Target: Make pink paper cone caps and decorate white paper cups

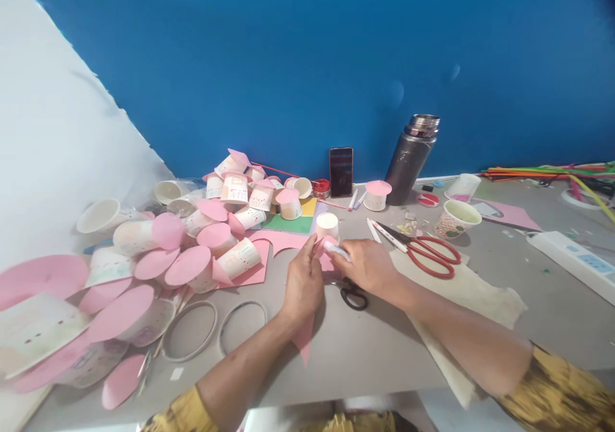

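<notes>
Beside pink paper point(304, 344), white tube point(337, 249): cup pile point(211, 227), red scissors point(434, 253).

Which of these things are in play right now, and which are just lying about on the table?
In hand: left hand holding pink paper; right hand holding white stick; upturned paper cup just beyond them.
Lying about: red scissors, black scissors, phone, flask, power strip, pile of pink-lidded cups.

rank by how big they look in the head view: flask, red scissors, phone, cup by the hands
1. flask
2. red scissors, long but thin, and nearer the camera, so this place is unsure
3. phone
4. cup, smallest
</notes>
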A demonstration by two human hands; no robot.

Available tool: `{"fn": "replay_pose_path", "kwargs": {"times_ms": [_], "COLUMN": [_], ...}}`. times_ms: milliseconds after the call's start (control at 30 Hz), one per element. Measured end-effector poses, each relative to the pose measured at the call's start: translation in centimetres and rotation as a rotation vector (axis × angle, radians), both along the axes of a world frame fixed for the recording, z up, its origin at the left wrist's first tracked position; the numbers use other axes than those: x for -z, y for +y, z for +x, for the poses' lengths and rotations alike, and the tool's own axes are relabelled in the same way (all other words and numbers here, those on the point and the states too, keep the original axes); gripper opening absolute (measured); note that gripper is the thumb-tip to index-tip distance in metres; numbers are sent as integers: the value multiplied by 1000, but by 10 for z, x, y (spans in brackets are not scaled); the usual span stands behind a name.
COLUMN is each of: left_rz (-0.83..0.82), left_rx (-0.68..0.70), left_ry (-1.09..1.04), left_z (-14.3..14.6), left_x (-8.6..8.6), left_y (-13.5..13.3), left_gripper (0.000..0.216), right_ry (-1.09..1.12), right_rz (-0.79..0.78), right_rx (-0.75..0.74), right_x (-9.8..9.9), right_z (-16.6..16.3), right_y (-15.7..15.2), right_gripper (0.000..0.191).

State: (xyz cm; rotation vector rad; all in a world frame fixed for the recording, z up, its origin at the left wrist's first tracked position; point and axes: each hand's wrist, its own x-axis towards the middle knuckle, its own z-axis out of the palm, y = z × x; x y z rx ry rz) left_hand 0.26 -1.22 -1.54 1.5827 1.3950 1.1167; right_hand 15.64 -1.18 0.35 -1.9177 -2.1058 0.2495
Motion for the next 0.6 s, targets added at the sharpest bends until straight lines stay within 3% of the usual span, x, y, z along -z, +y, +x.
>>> {"fn": "replay_pose_path", "kwargs": {"times_ms": [200, 333, 500, 600], "left_rz": [-294, -321, -250, -189], "left_rx": [-87, -65, -68, -58], "left_ry": [-318, -406, -372, -343], "left_z": [-14, -16, -13, -11], "left_x": [-4, -10, -18, -19], "left_y": [22, 23, 13, 10], "left_gripper": [66, 73, 72, 69], "right_ry": [476, 831, 920, 884], "right_rz": [2, -12, -152, -142], "right_rx": [-64, 21, 37, 0], "right_x": [5, 6, 3, 3], "right_z": [21, 30, 31, 29], "right_y": [13, 21, 23, 20], "right_gripper": [33, 27, 28, 27]}}
